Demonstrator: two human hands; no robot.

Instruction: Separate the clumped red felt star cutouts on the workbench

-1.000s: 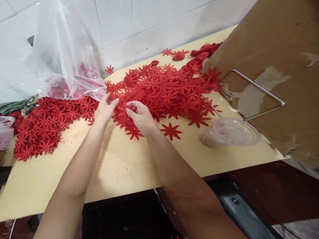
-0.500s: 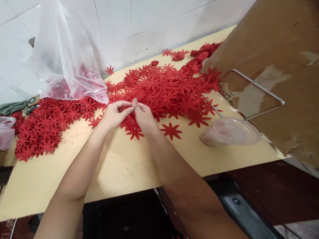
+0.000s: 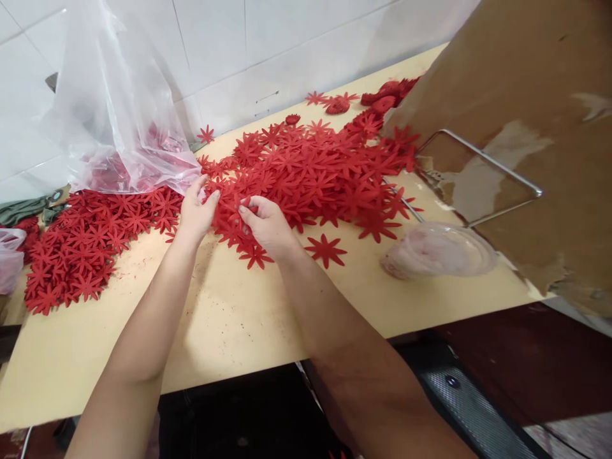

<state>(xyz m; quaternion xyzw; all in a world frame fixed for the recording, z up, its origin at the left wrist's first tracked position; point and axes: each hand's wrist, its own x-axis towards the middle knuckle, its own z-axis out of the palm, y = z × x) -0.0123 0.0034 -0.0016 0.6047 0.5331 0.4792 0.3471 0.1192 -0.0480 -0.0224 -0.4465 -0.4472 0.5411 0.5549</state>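
“On the table (image 3: 229, 338), what's sitting where? Quick, pls.”

“Red flower-shaped pcs, two heaps. The ctr heap (image 3: 310, 172) is stretching toward the cardboard (image 3: 545, 121); the L heap (image 3: 90, 242) is lying under & in front of the plastic bag (image 3: 115, 102), w/ more red showing thru the plastic.”

“And the hands?”

“R hand (image 3: 271, 228) is pinching a red pc (image 3: 243, 205) betw. thumb & fingers, at the near L end of the ctr heap. L hand (image 3: 197, 213) is hovering betw. the two heaps, nr the bag's bottom corner, its thumb & fingers standing apart. Can't tell if its fingertips are touching the bag.”

“So how far along?”

“Partway, I'd judge. One pc is getting handled; lots are lying loose in both heaps. Can't tell which heap, if either, is counting as done: pcs in both are looking alike, w/ long, narrow petals.”

“Anything sitting apart?”

“Yep. A single flower (image 3: 326, 250) is lying flat just off the near edge of the ctr heap. Some thicker ruffled rounds (image 3: 382, 105) are resting at the far end, nr the cardboard; poss. finished bits, can't confirm.”

“What's left, then?”

“Plenty, by the look of it: both heaps are holding too many pcs to count.”
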